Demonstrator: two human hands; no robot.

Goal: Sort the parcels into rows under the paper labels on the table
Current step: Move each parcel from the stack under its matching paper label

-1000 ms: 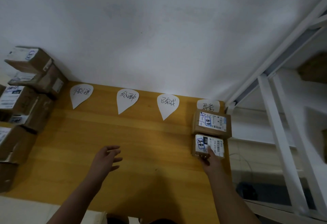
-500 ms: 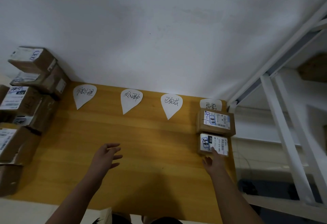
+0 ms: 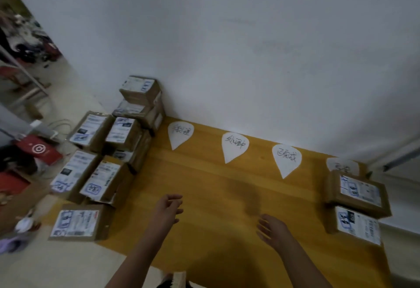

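Note:
Several teardrop paper labels lie along the far edge of the yellow wooden table (image 3: 204, 185): the first label (image 3: 180, 133), second label (image 3: 235, 146), third label (image 3: 287, 158) and rightmost label (image 3: 342, 166). Under the rightmost label sit two cardboard parcels in a row, a larger parcel (image 3: 358, 193) and a nearer parcel (image 3: 355, 225). A pile of unsorted parcels (image 3: 109, 151) covers the table's left end. My left hand (image 3: 167, 210) hovers open over the table's middle-left. My right hand (image 3: 273, 231) is open above the table, apart from the parcels.
A white wall (image 3: 250, 49) backs the table. Left of the table on the floor are a red bag (image 3: 39, 150) and assorted clutter. A parcel (image 3: 78, 225) sits at the table's near-left corner.
My right hand has let go of the nearer parcel under the rightmost label and moved left. The view has swung left, bringing the parcel pile into sight.

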